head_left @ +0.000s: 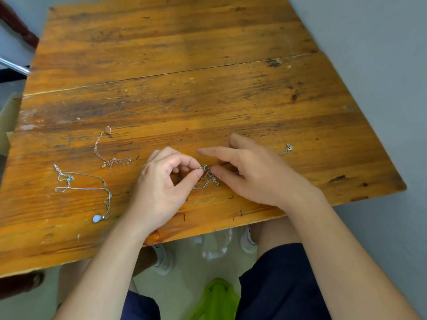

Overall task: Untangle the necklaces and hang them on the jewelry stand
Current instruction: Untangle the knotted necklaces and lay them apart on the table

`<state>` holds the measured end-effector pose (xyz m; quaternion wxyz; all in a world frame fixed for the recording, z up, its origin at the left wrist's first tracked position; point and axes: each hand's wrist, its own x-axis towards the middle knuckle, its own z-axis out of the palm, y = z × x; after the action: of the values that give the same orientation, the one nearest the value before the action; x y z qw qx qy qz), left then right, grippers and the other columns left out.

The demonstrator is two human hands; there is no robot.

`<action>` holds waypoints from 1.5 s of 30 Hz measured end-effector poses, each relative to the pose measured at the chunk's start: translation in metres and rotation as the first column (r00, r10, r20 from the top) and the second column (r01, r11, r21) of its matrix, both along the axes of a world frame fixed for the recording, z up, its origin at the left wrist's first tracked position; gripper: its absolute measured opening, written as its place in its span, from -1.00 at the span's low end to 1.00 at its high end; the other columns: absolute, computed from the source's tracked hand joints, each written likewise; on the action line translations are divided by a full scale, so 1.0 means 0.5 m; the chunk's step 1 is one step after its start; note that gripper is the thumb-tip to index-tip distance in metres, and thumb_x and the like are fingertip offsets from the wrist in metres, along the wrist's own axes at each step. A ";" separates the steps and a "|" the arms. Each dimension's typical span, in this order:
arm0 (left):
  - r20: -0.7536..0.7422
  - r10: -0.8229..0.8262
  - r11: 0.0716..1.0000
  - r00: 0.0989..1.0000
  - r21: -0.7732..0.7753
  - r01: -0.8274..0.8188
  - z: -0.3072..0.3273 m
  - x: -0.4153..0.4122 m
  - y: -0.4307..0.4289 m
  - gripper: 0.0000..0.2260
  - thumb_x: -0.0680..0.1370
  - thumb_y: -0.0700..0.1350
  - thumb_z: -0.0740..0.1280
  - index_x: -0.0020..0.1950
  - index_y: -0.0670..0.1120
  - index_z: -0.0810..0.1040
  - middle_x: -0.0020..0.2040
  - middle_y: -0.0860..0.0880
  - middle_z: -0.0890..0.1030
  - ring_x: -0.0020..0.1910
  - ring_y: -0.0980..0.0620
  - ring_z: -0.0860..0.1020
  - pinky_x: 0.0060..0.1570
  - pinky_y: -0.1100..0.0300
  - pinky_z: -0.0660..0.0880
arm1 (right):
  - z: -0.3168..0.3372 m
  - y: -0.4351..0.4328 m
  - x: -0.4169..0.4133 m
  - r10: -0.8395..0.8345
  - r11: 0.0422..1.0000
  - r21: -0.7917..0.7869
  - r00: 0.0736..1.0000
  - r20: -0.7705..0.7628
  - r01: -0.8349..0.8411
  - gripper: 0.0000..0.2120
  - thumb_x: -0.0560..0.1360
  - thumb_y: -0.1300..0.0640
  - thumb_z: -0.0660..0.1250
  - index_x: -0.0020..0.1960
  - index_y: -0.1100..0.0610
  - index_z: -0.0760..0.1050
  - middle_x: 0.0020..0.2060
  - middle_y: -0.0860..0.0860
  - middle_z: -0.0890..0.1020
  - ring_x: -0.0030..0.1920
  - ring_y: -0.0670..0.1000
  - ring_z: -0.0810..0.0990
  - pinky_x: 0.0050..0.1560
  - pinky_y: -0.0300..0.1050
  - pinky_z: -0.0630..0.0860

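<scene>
**Necklaces: working the knot loose**

On the table (184, 65), off to my left, a silver necklace (80, 183) and a rose-gold chain (111, 158) lie loose, well apart from my hands. My left hand (161, 181) pinches the knotted chain (208, 175) between thumb and forefinger. I judge it best to keep it slack and pick at the loops, since pulling would likely tighten it. My right hand (251, 174) meets the knot with its thumb, forefinger straight; whether it grips I cannot tell. A charm (287, 148) lies beyond my right hand. No stand is in view.
</scene>
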<state>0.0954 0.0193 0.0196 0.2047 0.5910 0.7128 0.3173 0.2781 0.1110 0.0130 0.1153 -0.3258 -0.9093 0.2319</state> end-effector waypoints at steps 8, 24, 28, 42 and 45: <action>0.016 -0.012 1.000 1.000 -0.021 0.012 0.001 -0.008 0.002 -0.92 0.49 -0.12 0.45 -0.14 0.05 0.61 -0.17 0.12 0.53 -0.07 0.17 0.45 -0.09 0.50 0.29 | -0.032 0.004 -0.004 -0.070 0.997 0.020 0.988 -0.135 0.073 -0.88 0.59 -0.01 0.32 0.08 -0.04 0.60 -0.13 -0.08 0.52 -0.11 -0.08 0.47 -0.19 -0.13 0.35; 0.235 0.129 0.987 0.963 -0.126 -0.102 0.015 -0.026 0.045 -0.97 0.51 -0.08 0.42 -0.13 0.00 0.62 -0.42 0.21 0.47 -0.40 0.14 0.33 -0.39 0.32 0.31 | -0.031 -0.046 0.003 -0.259 0.940 0.046 0.795 -0.548 0.338 -0.94 0.53 0.22 0.30 -0.07 0.18 0.54 -0.17 -0.04 0.52 -0.16 -0.08 0.48 -0.17 -0.11 0.44; 0.328 0.214 0.976 0.920 -0.119 -0.184 0.015 -0.028 0.049 -0.98 0.50 -0.11 0.42 -0.12 -0.03 0.64 -0.38 0.08 0.50 -0.40 0.14 0.37 -0.41 0.32 0.34 | -0.028 -0.056 0.004 -0.170 0.958 0.107 0.827 -0.536 0.267 -0.95 0.45 0.25 0.32 -0.16 0.22 0.55 -0.24 0.01 0.52 -0.25 -0.01 0.49 -0.26 -0.05 0.44; 0.403 0.310 0.945 0.861 -0.031 -0.326 0.000 -0.062 0.147 -0.97 0.46 -0.16 0.43 -0.11 -0.09 0.63 -0.22 -0.04 0.67 -0.32 0.17 0.52 -0.29 0.26 0.47 | -0.028 -0.084 0.006 0.056 0.974 0.226 0.934 -0.354 0.028 -0.97 0.33 0.16 0.35 -0.25 0.12 0.54 -0.37 -0.07 0.44 -0.38 -0.09 0.35 -0.42 -0.16 0.33; 0.377 0.297 0.949 0.877 -0.017 -0.314 -0.008 -0.068 0.166 -0.96 0.47 -0.14 0.44 -0.10 -0.06 0.64 -0.22 0.01 0.66 -0.33 0.20 0.51 -0.30 0.30 0.45 | -0.032 -0.082 0.005 0.091 0.963 0.269 0.934 -0.347 0.006 -0.95 0.40 0.15 0.37 -0.21 0.10 0.59 -0.37 -0.09 0.46 -0.36 -0.16 0.30 -0.46 -0.20 0.34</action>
<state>0.0615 0.1023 0.0158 0.2711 0.4039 0.7375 0.4685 0.2805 0.0699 -0.0031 0.3154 -0.2403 -0.9030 0.1655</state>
